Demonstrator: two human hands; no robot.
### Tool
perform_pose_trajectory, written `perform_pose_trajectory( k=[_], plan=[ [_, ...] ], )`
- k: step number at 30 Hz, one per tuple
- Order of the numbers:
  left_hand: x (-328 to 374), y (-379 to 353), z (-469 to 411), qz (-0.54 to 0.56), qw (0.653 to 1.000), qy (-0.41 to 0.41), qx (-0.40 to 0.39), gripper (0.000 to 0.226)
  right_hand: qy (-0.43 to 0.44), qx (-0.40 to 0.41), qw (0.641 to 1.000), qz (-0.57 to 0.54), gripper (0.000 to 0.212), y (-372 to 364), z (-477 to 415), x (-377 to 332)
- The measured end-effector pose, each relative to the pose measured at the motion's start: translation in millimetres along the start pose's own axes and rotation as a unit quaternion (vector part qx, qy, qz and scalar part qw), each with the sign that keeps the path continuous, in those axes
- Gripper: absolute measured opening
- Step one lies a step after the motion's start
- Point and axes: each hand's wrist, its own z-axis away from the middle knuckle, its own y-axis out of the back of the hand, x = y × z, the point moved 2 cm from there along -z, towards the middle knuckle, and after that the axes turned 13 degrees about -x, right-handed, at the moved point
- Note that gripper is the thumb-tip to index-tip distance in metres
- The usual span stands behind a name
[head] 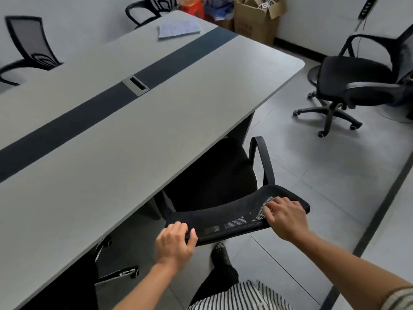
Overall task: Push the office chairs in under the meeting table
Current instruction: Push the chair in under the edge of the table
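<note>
The near chair (223,218) sits with its seat partly under the desk (156,108) and needs a last shove, left grip (175,242) and right grip (286,218) both clasping its backrest top, while another chair (357,81) stands well apart, untouched.

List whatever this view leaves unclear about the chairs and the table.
All in the head view:
1. Near chair: base hidden by its seat and the table.
2. Far left chair: blurred; seat hidden behind the table.
3. Right chair: backrest cut off by the right edge.
4. Paper: writing too small to read.
</note>
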Motion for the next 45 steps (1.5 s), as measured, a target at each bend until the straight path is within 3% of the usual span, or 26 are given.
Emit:
perform_pose_trajectory(
  k=[8, 20, 26, 30, 34, 38, 45],
  plan=[
    [-59, 33, -65, -0.038, 0.999, 0.002, 0.010, 0.029, 0.034, -0.013, 0.999, -0.017, 0.050, 18, -66, -47],
    [-31, 33, -91, 0.011, 0.998, 0.056, -0.019, 0.034, 0.063, -0.021, 0.997, 0.024, 0.048, 48, -129, -27],
    [-20, 36, -96, 0.007, 0.996, 0.071, -0.062, 0.041, 0.059, -0.065, 0.996, -0.021, 0.037, 59, -139, -16],
    [-5, 48, -99, 0.056, 0.987, 0.105, -0.105, 0.046, 0.121, -0.057, 0.985, -0.106, 0.031, 63, -122, -6],
    [58, 63, -109, 0.147, 0.980, 0.071, -0.112, 0.023, 0.164, 0.004, 0.967, -0.195, 0.017, 73, -89, 37],
    [161, 63, -123, 0.204, 0.975, 0.003, -0.087, 0.019, 0.045, -0.055, 0.942, -0.329, 0.015, 79, -56, 139],
    [308, 44, -170, 0.298, 0.929, -0.074, -0.206, 0.013, -0.128, -0.028, 0.907, -0.400, 0.012, 69, -3, 313]
  ],
)
